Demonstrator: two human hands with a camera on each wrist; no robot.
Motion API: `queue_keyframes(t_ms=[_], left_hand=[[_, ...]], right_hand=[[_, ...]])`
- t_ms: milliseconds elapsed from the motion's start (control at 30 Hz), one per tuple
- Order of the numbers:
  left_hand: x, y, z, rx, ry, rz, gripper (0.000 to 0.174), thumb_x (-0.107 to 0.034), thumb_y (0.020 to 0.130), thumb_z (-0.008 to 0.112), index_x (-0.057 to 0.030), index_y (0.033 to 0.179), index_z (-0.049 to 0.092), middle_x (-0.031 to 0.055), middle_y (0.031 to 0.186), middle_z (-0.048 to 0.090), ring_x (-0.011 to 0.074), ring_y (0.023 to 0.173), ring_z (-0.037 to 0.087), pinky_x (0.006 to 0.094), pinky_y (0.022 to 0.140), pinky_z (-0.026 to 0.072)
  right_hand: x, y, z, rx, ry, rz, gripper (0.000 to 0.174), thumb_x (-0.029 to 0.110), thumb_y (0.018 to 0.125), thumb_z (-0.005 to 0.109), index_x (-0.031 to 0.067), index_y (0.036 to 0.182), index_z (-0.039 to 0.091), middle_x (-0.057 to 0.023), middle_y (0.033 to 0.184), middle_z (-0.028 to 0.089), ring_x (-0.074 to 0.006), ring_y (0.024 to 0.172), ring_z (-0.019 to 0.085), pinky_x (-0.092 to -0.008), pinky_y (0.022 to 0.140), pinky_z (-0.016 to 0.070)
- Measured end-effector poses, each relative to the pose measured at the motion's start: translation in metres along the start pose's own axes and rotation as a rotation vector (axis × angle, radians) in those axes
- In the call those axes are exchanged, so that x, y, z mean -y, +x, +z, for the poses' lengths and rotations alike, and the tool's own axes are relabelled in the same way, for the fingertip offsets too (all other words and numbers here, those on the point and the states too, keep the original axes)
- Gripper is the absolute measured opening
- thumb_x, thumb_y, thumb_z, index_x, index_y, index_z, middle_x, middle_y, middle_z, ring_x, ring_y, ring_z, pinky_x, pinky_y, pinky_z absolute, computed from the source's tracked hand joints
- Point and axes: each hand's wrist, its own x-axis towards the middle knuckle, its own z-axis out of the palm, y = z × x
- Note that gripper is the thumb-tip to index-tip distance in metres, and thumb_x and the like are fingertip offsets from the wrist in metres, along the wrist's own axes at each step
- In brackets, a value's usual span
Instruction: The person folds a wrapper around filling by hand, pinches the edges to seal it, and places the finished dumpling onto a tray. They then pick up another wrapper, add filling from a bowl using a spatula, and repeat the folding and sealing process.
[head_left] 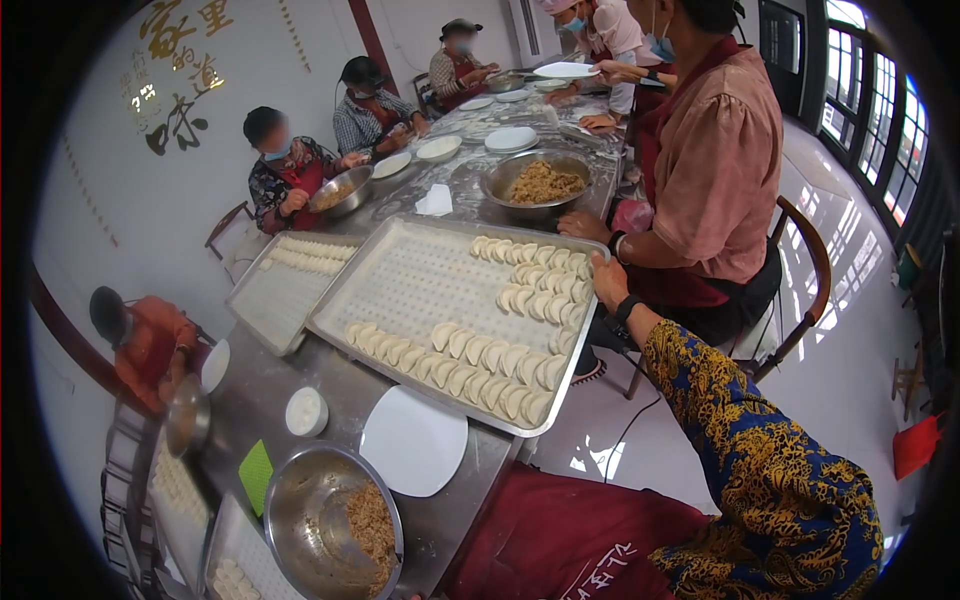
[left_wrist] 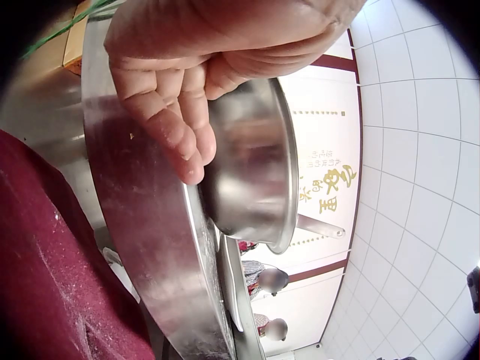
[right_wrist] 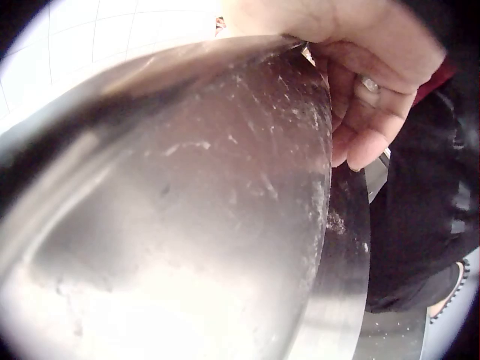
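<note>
My right hand [head_left: 608, 283] grips the right edge of a large metal tray [head_left: 400, 270] holding rows of dumplings [head_left: 470, 360]. In the right wrist view, that hand [right_wrist: 367, 97] curls its fingers behind the rim of the shiny metal tray [right_wrist: 187, 195]. The tray's near right corner juts past the table edge. In the left wrist view my left hand [left_wrist: 187, 82] hangs with loosely bent fingers at the table edge, close against a steel bowl [left_wrist: 251, 165]. The head view shows this bowl [head_left: 290, 520] with filling [head_left: 370, 530] inside, at the near edge.
A second dumpling tray [head_left: 290, 290] lies left of the large one. Around the near bowl are a white plate [head_left: 415, 440], a small white bowl [head_left: 306, 411] and a green card [head_left: 256, 475]. Beside the tray's far end sits a person [head_left: 715, 150]; others work along the table.
</note>
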Motion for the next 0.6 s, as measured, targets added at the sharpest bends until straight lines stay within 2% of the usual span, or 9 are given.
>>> queue_keyframes(t_ms=[600], left_hand=[[0.0011,-0.0005,0.0009,-0.019,0.016,0.013,0.049,-0.018,0.096,0.049,0.0085,0.137,0.037,0.0295,0.127,0.057,0.0347,0.096,0.065,0.0386,0.083,0.0515]], right_hand=[[0.0007,0.0002,0.0011,-0.007,0.049,0.043,0.063,0.048,0.095,0.048,-0.0089,0.121,0.056,-0.0324,0.119,0.060,-0.0434,0.116,0.056,-0.0439,0.099,0.0419]])
